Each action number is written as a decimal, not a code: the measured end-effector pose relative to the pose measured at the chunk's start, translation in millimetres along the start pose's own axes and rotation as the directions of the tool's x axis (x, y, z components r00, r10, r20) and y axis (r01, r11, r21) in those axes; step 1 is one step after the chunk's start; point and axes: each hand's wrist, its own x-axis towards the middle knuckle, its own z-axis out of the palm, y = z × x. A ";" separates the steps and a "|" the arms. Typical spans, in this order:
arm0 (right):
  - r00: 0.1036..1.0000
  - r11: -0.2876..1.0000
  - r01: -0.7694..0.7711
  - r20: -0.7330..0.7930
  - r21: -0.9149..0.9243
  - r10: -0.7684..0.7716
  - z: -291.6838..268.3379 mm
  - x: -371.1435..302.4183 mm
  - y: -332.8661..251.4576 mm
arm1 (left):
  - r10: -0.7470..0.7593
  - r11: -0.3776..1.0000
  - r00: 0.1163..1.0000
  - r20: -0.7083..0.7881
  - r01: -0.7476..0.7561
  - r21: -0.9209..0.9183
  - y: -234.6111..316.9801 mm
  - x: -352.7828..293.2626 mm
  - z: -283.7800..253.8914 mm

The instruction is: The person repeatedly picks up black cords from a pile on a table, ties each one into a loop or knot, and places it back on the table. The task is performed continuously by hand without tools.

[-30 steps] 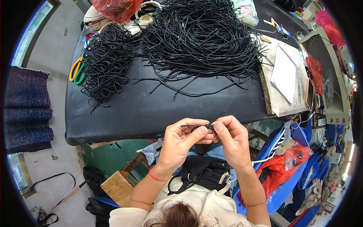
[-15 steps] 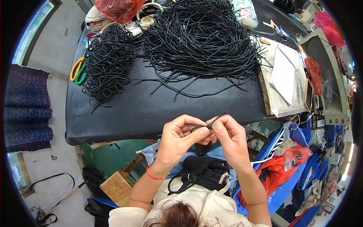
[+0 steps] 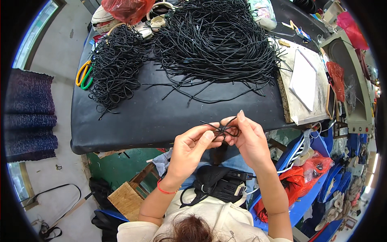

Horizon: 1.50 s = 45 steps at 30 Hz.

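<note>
A thin black cord (image 3: 222,130), bent into loops around a knot with a loose end sticking up at the left, hangs between my hands over the table's front edge. My left hand (image 3: 192,146) pinches it near the knot with thumb and fingers. On the other side, my right hand (image 3: 250,139) has its fingers on a loop of the cord, the thumb pointing up. Beyond lies a big heap of straight black cords (image 3: 217,44). Left of that heap is a smaller pile of looped, knotted black cords (image 3: 117,60).
Yellow-and-green-handled scissors (image 3: 85,76) lie by the small pile on the black tabletop (image 3: 145,117). A pale board (image 3: 302,88) with a white sheet stands at the right. Below it are a blue chair (image 3: 314,189) and red plastic bags (image 3: 296,177). A wooden stool (image 3: 125,199) is lower left.
My right hand has turned and its thumb has lifted away from the knot. The cord's loops now show more openly between my fingers. My left hand keeps its pinch.
</note>
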 end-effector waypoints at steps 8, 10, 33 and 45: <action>1.000 1.000 0.000 -0.018 0.000 0.000 -1.5 -7.4 1.1 | -0.085 0.968 0.994 0.066 0.099 -0.232 -0.2 -1.3 -10.5; 1.000 1.000 0.003 -0.004 -0.008 -0.003 -2.4 -7.7 0.9 | -0.100 0.953 0.992 0.073 0.117 -0.279 0.0 -1.6 -12.0; 0.982 0.970 0.182 0.088 -0.162 -0.170 12.9 10.9 3.9 | 0.106 0.985 0.990 -0.096 -0.091 0.149 9.7 4.7 -16.1; 0.623 0.021 0.509 0.352 -0.861 -0.698 -9.2 52.0 4.1 | 0.792 0.133 0.579 -0.194 0.145 0.980 54.2 16.2 -96.7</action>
